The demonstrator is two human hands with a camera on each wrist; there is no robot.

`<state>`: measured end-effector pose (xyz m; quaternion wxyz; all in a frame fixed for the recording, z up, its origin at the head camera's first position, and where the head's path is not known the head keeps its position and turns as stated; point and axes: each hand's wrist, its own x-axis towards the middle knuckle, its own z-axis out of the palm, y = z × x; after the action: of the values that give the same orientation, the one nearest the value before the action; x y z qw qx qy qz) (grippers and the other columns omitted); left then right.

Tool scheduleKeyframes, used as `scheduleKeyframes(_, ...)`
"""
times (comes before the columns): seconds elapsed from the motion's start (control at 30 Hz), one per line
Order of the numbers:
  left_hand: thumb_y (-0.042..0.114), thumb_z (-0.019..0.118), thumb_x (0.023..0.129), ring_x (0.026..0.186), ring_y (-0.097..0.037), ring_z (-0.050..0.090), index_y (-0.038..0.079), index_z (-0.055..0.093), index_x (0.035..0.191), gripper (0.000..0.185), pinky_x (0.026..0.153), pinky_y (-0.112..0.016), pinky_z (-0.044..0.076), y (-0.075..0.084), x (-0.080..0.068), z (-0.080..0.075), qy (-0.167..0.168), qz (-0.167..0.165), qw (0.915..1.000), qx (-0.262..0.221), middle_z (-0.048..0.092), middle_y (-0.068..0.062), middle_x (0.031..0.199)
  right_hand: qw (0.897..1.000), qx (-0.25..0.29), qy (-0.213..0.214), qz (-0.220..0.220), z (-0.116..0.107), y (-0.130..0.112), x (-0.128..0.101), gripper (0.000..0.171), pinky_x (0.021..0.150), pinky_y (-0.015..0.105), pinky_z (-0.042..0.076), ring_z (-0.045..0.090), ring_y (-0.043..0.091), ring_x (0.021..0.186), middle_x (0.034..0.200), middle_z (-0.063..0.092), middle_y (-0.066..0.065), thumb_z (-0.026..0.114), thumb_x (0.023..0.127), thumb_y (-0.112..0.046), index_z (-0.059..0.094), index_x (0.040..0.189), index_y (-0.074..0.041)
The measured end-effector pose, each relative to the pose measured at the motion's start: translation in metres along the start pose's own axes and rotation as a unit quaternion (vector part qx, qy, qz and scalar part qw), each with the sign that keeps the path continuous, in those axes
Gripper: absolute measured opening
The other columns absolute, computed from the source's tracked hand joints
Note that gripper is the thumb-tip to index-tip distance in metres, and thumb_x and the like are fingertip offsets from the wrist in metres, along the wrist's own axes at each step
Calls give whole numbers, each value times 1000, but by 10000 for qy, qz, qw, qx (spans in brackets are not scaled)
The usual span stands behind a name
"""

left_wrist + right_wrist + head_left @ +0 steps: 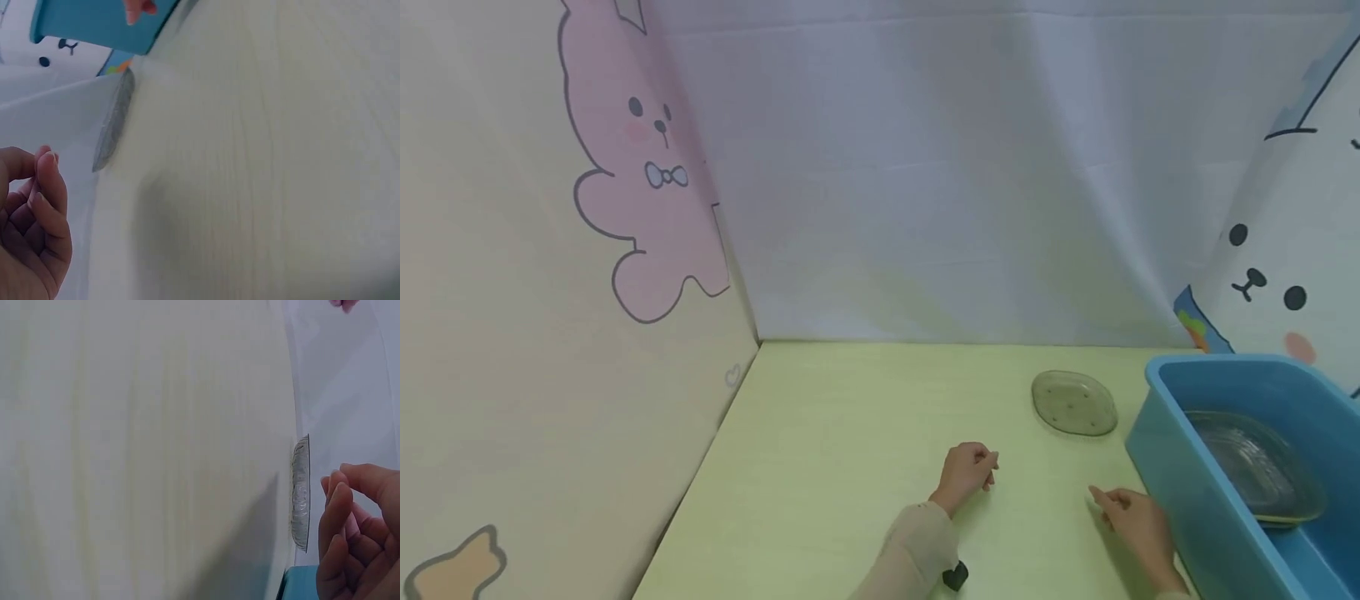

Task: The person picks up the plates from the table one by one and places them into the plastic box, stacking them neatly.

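A clear, greenish glass dish (1074, 403) with rounded corners and several small dots on its base lies on the table toward the back right. My left hand (965, 476) hovers in front of it and to the left, fingers loosely curled, thumb close to the index finger, holding nothing. On the other side my right hand (1133, 523) hangs beside the blue bin (1187, 492), also with loosely bent fingers and nothing between them. Inside the bin sits more clear glassware (1258, 467), seemingly stacked; how many pieces cannot be told. Both wrist views show the dish (300, 494) edge-on, apart from either hand.
The pale yellow table (820, 433) reaches to a white curtain (887, 183) at the back. Printed cloth with a pink rabbit (662, 217) hangs along the left side. At the right, the bin's tall wall borders the working area.
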<state>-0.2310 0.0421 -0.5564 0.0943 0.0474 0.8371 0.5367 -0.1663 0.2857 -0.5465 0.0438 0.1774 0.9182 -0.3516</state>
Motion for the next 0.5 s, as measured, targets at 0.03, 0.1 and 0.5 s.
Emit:
scheduleKeyframes(0.03,23,56,90,41,-5,49,11,65,71,24,42,-19,35,1,5,5,-11,-27,9998,182,55,4,48,10000,23,-29,-11,0,-1,-1,51,50,27,33,47,12,55,58,58,-5,55,84,-53,68,77,-4)
scheduleKeyframes(0.1,23,57,90,41,-5,48,11,65,69,25,42,-19,34,6,13,13,-13,-118,9986,521,54,4,47,9999,52,-96,-13,1,-3,-3,51,51,28,35,49,12,55,59,60,-5,55,84,-52,68,80,-3)
scheduleKeyframes(0.5,19,59,85,38,-8,48,9,68,64,25,44,-20,32,35,52,61,197,-771,9960,408,53,3,44,9962,738,-39,462,-15,-1,0,58,55,28,41,57,12,57,61,61,-4,53,86,-50,67,95,5)
